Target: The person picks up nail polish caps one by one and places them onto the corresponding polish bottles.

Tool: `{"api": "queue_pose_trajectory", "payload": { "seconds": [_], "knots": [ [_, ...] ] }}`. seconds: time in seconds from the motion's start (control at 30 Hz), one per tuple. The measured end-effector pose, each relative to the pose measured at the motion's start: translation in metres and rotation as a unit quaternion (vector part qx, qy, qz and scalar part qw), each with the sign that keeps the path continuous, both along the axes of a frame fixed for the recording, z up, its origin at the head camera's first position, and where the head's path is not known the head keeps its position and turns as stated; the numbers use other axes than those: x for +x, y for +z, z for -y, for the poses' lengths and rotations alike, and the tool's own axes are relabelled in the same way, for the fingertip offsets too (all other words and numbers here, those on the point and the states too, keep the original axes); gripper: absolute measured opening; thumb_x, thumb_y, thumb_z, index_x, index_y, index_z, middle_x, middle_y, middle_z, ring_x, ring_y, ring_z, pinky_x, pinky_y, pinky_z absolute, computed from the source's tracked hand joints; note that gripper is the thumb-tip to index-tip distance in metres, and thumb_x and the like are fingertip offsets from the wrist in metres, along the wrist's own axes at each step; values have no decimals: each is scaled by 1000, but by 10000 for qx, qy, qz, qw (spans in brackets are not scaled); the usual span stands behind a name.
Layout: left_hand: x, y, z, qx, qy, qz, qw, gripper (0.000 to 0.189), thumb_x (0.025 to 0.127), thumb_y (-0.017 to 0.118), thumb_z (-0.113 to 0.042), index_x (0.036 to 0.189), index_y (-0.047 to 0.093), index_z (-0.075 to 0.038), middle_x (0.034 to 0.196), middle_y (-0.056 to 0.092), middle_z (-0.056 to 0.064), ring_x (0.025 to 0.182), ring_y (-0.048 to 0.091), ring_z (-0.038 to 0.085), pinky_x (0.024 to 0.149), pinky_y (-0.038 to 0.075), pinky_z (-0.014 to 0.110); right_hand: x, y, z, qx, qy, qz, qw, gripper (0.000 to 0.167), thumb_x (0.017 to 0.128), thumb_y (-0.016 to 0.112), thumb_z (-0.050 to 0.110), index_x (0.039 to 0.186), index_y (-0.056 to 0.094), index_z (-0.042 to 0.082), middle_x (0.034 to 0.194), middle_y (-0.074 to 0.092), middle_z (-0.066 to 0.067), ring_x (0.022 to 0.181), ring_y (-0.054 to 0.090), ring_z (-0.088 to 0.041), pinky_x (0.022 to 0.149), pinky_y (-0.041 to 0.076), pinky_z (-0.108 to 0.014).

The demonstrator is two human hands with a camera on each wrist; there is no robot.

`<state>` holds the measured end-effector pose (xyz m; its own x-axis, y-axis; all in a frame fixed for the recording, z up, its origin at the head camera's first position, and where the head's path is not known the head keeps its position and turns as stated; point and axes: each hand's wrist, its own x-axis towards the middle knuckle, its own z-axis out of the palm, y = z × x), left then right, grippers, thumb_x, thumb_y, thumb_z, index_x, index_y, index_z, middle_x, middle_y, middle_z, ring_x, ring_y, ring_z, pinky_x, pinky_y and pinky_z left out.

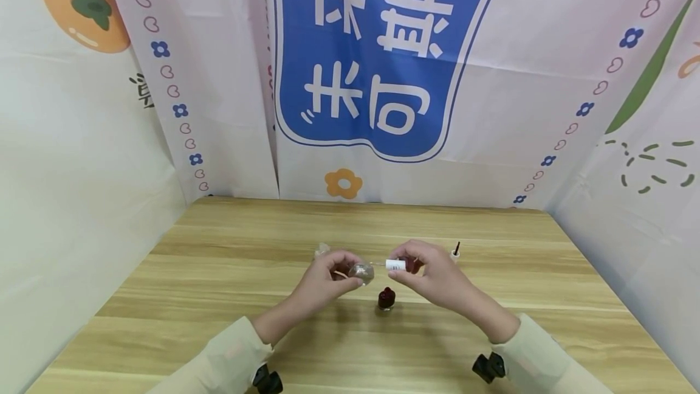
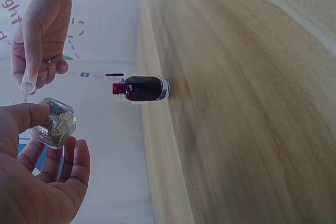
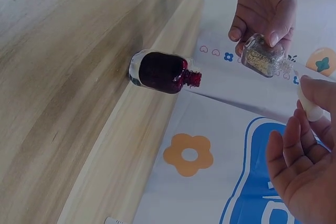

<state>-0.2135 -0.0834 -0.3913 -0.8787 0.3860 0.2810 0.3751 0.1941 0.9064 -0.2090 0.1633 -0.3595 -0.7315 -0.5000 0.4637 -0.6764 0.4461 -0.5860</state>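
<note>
Although the pale cream cloth sleeves (image 1: 219,360) lie well apart from it, the small dark red glass bottle with a thick clear base (image 1: 386,298) stands upright and uncapped between the forearms on the yellow-brown wood-grain table (image 1: 147,303). A forearm swung inward could topple it, and its bare threaded neck would let the contents run out.

Beyond and above it, the left hand (image 1: 328,275) has thumb and fingertips clamped on a rounded clear glass bottle of gold-silver glitter (image 1: 361,273), held off the table, tilted, its neck toward the other hand. Steeper tilt could bring the glitter to the mouth; the smooth walls, pinched only at the edges, could turn in the grip.

Facing it, the right hand (image 1: 432,272) pinches a white cylindrical cap (image 1: 395,265), its thin pale applicator stem (image 2: 25,96) reaching to the glitter bottle's neck; whether the tip is inside cannot be told. With both parts unsupported, slight misalignment could bend the stem or smear the rim.

Farther back, a white cap standing with its black brush upward (image 1: 455,254) is near the right hand; a knuckle drawn back could knock it over and mark the table. Behind all hangs a white printed cloth backdrop (image 1: 492,157).
</note>
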Motion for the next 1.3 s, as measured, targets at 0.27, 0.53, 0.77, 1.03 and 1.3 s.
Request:
{"api": "queue_pose_trajectory", "payload": {
  "seconds": [0.27,0.53,0.77,1.03,1.3],
  "knots": [
    [3,2,-1,-28,7,58,10000,21,83,73,-1,103,67,-3,95,65,5,84,61,21,71,54,28,1,1,2,178,36,-104,9998,14,87,74,14,98,67,15,88,61,10,72,55,-7,62,52,-25],
    [3,1,-1,-24,-23,-5,10000,21,83,73,-2,103,66,-1,93,65,6,82,60,19,70,53,27,1,3,1,215,66,-196,9996,14,86,75,13,98,67,15,85,60,11,71,54,-7,61,51,-25],
    [2,-1,-1,-73,-51,-11,10000,22,82,74,-1,103,67,-3,94,65,6,83,60,21,70,54,27,1,2,2,-8,114,169,9998,15,86,76,14,99,68,14,84,60,9,71,55,-10,63,52,-26],
    [3,-2,-3,-66,-72,5,10000,23,82,74,-1,103,67,-3,93,65,6,83,60,21,70,54,27,2,-2,5,-696,-37,1286,9892,19,85,76,14,101,67,10,85,63,0,71,57,-16,61,50,-26],
    [4,-4,-6,-17,-139,-14,9999,25,81,74,0,105,66,0,94,65,6,84,61,22,70,55,28,1,-5,11,-1094,11,1811,9774,20,87,74,17,102,66,7,87,63,-4,71,56,-16,60,49,-24]
  ]
}}
